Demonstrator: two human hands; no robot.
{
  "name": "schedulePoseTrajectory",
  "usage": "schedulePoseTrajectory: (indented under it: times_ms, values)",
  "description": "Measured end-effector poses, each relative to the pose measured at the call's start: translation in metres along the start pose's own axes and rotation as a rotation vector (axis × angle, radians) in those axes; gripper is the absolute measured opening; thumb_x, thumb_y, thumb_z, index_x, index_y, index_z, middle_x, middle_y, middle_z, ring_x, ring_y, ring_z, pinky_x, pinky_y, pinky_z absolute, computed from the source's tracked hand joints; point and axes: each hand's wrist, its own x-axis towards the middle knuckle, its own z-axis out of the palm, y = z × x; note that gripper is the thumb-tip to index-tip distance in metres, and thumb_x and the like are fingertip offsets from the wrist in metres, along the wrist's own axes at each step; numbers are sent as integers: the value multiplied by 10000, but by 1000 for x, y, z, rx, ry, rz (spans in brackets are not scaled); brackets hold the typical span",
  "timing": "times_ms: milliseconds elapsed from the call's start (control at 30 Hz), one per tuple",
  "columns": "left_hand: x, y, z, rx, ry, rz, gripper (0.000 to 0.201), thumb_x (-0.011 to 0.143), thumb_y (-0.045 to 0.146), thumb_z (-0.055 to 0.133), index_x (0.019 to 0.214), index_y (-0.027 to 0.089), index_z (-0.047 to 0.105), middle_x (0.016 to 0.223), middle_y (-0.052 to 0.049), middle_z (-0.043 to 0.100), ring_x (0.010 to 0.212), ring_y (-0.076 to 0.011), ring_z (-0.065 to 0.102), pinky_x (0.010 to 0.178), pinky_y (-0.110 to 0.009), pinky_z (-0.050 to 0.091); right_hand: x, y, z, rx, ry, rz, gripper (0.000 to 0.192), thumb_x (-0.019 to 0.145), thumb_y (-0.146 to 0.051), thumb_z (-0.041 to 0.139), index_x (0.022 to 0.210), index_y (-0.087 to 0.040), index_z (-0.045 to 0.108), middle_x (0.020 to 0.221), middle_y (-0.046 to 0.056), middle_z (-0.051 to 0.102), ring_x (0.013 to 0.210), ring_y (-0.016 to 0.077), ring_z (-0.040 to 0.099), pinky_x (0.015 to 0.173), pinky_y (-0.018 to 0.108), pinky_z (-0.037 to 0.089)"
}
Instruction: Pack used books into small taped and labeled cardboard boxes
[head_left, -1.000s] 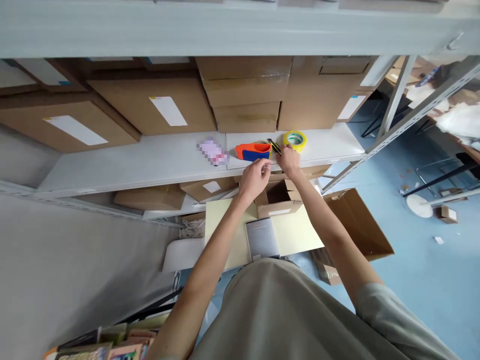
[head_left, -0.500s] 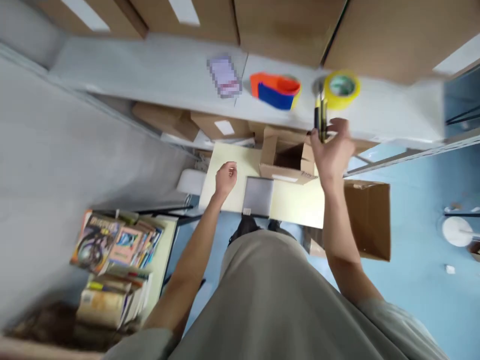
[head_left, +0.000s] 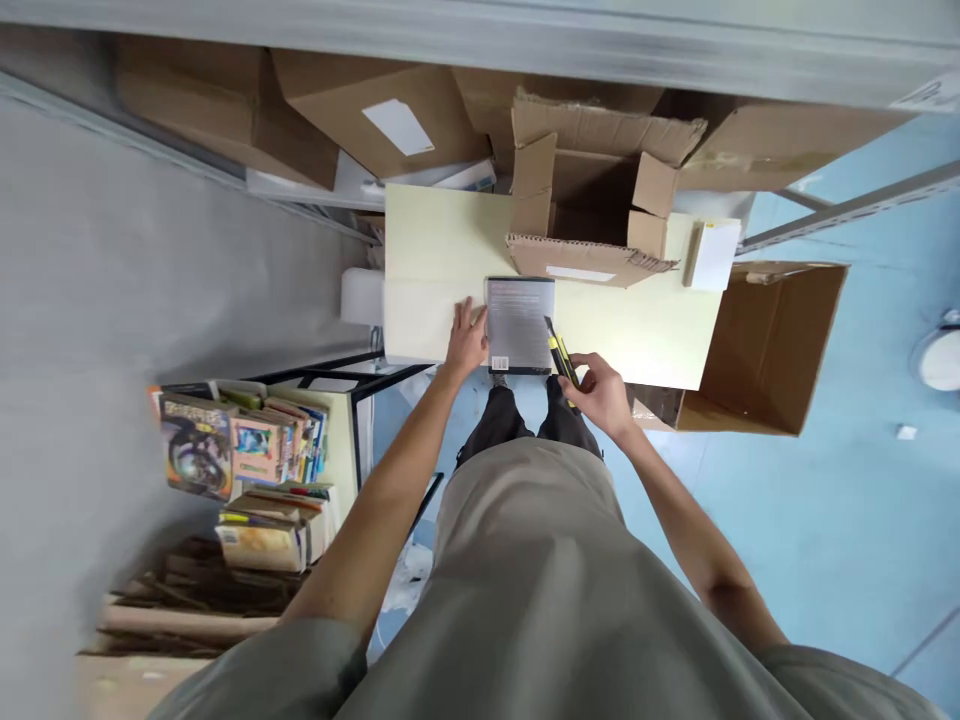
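A grey book (head_left: 517, 322) with lines of small print and a barcode lies flat at the front edge of the cream table (head_left: 435, 240). My left hand (head_left: 468, 338) rests on the table with its fingers stretched out, the fingertips at the book's left edge. In my right hand (head_left: 603, 395) is a black and yellow utility knife (head_left: 559, 352), its tip pointing up and left over the book's right side. Behind the book stands an open cardboard box (head_left: 600, 262), its flaps folded outward.
A white box-shaped item (head_left: 715, 256) lies at the table's right end. Beyond it a large open carton (head_left: 772, 350) stands on the floor. Stacked books (head_left: 262, 530) sit on a side table at left. A shelf edge (head_left: 480, 45) crosses the top, with cartons (head_left: 360, 110) below it.
My right hand has brought the utility knife down from the upper shelf to the book. My left hand has lowered and spread its fingers beside the book. The view has tilted down.
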Motion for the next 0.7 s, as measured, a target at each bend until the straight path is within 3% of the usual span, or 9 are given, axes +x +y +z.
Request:
schedulePoseTrajectory:
  times_ms: [100, 233, 367, 533, 700]
  values:
    - [3, -9, -14, 44, -69, 75, 821, 894, 184, 710, 1703, 132, 573, 1921, -252, 318, 1830, -505, 155, 1433, -748, 265, 1, 13, 43, -17, -22, 106, 322, 896, -466, 728, 1141, -257, 751, 1143, 69, 830, 775, 230, 757, 825, 411, 660]
    - [19, -22, -30, 89, -91, 185, 844, 865, 163, 709, 1699, 144, 583, 1930, -222, 325, 1826, -484, 191, 1447, -731, 240, 30, 6, 104, -78, -6, 199, 237, 904, -415, 687, 1087, -264, 682, 1122, 74, 841, 1023, 282, 810, 971, 413, 649]
    - [44, -38, -39, 88, -163, 315, 834, 853, 131, 673, 1682, 102, 594, 1907, -224, 378, 1789, -498, 289, 1427, -744, 286, 78, -9, 152, -155, 52, 188, 349, 979, -383, 637, 1291, -228, 621, 1279, 143, 834, 1142, 318, 815, 1031, 427, 635]
    - [70, -63, -44, 47, -194, 441, 775, 921, 174, 681, 1680, 54, 580, 1830, -263, 486, 1739, -463, 410, 1464, -650, 294, 124, -23, 183, -311, 64, 171, 542, 1064, -321, 570, 1588, -192, 521, 1398, 183, 808, 1202, 379, 797, 1074, 517, 642]
    - [76, -78, -51, 51, -207, 518, 714, 930, 158, 668, 1633, 50, 614, 1825, -251, 495, 1743, -449, 382, 1477, -647, 282, 136, -37, 194, -466, 6, 126, 702, 1067, -245, 528, 1766, -193, 496, 1552, 198, 726, 1252, 417, 775, 1123, 586, 641]
